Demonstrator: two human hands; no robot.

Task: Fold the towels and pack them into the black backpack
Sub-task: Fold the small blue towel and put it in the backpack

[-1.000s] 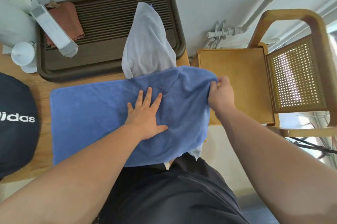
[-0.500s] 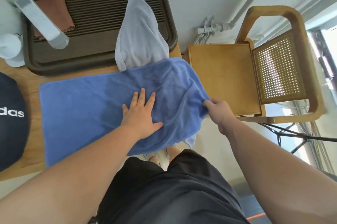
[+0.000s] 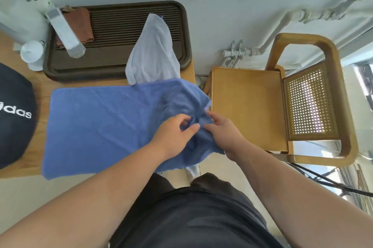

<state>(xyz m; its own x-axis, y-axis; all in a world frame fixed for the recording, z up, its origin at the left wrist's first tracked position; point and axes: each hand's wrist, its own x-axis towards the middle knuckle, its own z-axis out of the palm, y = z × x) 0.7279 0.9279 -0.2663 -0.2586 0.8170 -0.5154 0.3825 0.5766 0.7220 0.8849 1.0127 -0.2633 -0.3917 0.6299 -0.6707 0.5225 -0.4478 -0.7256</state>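
Blue towel (image 3: pixel 101 126) lies spread on the wooden table (image 3: pixel 43 86). Its L part is flat, while its R end is rucked up and hangs off the table's end and front edge, probably because that end is being gathered for the first fold. Both hands meet at the bunched end. Left hand (image 3: pixel 173 136) has thumb & curled fingers pinching a ridge of cloth. Right hand (image 3: pixel 224 134), just beside it, grips the neighbouring edge w/ bent fingers, so neither is loose. Fabric looks soft, matt terry; it creases where held and is smooth elsewhere. Pale towel (image 3: pixel 153 53) is unfolded and limp, same napped texture. It drapes across the dark ribbed tray (image 3: pixel 186 31), w/ its near end tucked under the blue one, likely parked till its turn. Black backpack (image 3: pixel 14 116), rounded w/ white lettering, sits at the table's L end, well apart from the hands; can't tell if it's open. Wooden chair (image 3: pixel 248 106) w/ a perforated cane back stands off the table's R end.
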